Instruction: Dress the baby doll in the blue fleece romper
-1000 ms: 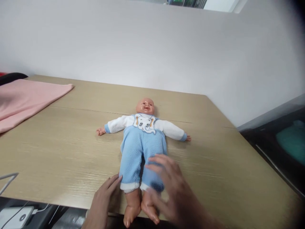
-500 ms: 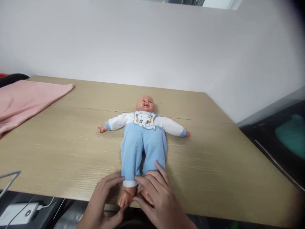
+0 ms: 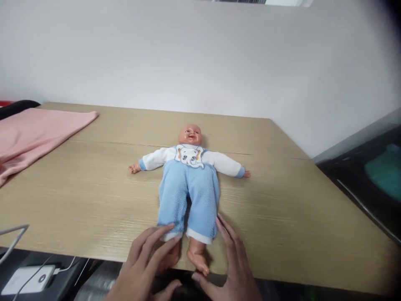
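A baby doll (image 3: pixel 191 179) lies on its back on the wooden table, arms spread wide, head toward the wall. It wears blue trousers with white cuffs and a white top with an elephant face. My left hand (image 3: pixel 147 259) is over the doll's foot on the left, fingers apart, fingertips at the trouser cuff; that foot is partly hidden. My right hand (image 3: pixel 230 259) is open beside the other leg, its fingertips by the trouser leg and its thumb near the bare foot (image 3: pixel 198 256).
The wooden table (image 3: pixel 282 217) reaches back to a white wall. A pink cloth (image 3: pixel 44 129) lies at the left. Below the front edge sit a white device (image 3: pixel 28 279) and cables. A dark object with something teal (image 3: pixel 385 171) stands at the right.
My right hand has moved right, off the doll's foot to the outer side of the leg. My left hand has shifted right, over the other cuff and foot.
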Tool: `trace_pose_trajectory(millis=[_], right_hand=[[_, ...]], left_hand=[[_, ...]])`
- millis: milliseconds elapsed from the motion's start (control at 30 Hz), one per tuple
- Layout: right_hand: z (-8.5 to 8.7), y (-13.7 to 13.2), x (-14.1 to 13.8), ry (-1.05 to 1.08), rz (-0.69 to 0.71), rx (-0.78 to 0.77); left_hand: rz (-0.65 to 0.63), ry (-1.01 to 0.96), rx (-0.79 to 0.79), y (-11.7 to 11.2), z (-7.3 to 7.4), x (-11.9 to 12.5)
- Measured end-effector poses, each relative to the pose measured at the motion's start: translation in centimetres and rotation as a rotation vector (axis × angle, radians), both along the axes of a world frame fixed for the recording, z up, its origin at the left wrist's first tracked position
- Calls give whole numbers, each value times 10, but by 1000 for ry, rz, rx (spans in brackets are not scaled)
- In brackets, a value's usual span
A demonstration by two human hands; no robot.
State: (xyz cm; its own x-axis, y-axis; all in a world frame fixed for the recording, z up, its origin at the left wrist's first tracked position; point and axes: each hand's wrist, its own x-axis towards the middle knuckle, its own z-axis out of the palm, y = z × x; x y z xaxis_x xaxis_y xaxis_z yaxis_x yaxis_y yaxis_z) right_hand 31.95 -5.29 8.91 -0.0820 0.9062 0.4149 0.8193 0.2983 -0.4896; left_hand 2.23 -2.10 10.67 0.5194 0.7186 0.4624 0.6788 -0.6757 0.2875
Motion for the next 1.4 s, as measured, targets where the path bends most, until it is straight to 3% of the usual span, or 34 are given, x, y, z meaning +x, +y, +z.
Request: trace_pose_trajectory(millis=[133,267,433,600,667,767,900,1000,1133,1233,1400], right_hand=[[-18,-10,4,-43,-26,48],[-23,-10,-1,-14,-15,78],[-12,-9,4,23,22,85],[8,6,52,19,102,38],[13,29,79,4,50,66],[16,87,120,-39,-63,90],[17,178,166,-97,-95,63],[21,225,188,-37,-34,-58],[30,242,186,171,95,-50],[33,232,164,477,99,36],[32,209,128,781,334,-87]], left_hand=[[-104,51,-1,16,18,32],[-154,35,-67,28,24,42],[-162,-8,-115,32,29,33],[-180,-50,-187,51,60,30],[-180,-75,-201,71,74,36],[-195,-100,-178,117,86,58],[-251,-35,-106,198,88,103],[-360,68,-108,251,84,135],[-357,192,-119,285,78,164],[-301,227,-113,286,74,175],[-260,183,-89,280,67,171]])
